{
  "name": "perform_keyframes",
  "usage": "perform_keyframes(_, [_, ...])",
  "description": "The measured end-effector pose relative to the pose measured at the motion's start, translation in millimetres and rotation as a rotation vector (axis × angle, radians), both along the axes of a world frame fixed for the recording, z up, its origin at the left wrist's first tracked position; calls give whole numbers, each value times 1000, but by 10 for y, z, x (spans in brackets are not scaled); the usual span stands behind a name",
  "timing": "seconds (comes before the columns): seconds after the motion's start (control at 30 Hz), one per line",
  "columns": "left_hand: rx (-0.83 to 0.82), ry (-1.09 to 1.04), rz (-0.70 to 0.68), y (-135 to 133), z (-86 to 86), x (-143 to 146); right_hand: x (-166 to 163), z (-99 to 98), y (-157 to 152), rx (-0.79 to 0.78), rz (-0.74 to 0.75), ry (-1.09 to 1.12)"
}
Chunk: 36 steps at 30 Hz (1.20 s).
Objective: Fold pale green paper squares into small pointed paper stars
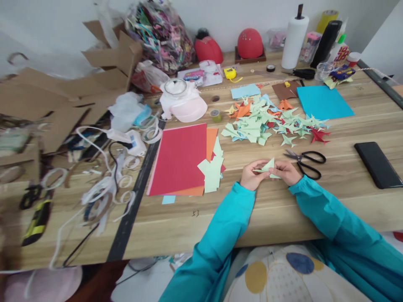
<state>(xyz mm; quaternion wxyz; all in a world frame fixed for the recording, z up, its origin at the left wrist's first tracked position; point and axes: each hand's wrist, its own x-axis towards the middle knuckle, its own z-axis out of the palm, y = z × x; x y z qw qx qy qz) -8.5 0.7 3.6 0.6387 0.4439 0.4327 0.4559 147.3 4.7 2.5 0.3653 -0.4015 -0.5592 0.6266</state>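
Observation:
A small folded piece of pale green paper [268, 165] is pinched between my two hands, above the table near its front edge. My left hand [252, 174] grips its left side with fingers closed. On the right side, my right hand [287, 172] has its thumb and fingers pressed on the paper. Black-handled scissors [307, 161] lie just right of my right hand, blades pointing left. Beyond my hands is a heap of folded paper shapes [256, 126], mostly pale green with some orange, red and blue. Cut pale green pieces [213, 174] lie left of my left hand.
Red sheets [182, 159] over orange ones lie at the left, blue sheets [325, 102] at the back right. A phone [379, 165] rests on the right. Cables, tape rolls and a power strip [134, 142] clutter the left. A paper roll [294, 42] stands behind.

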Motion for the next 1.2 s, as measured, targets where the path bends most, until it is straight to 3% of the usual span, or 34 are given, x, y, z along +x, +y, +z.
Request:
perform_keyframes(0.17, [-24, -103, -55, 11, -49, 6, 8, 44, -4, -44, 13, 16])
perform_keyframes(0.3, [-51, -177, -10, 23, -103, 23, -1, 32, -16, -42, -14, -3])
perform_keyframes(0.43, [-93, -214, 63, 40, -133, 25, -9, 39, -26, 40, 60, -114])
perform_keyframes(0.67, [-213, -280, 97, 18, -32, 52, -9, 60, -21, 97, 66, -169])
perform_keyframes(0.93, [-143, -155, 69, 24, -74, 35, -36, 46, -52, 137, 85, -168])
perform_keyframes(1.2, [-205, -215, 84, 23, -47, 61, -29, 102, -60, 109, 109, -141])
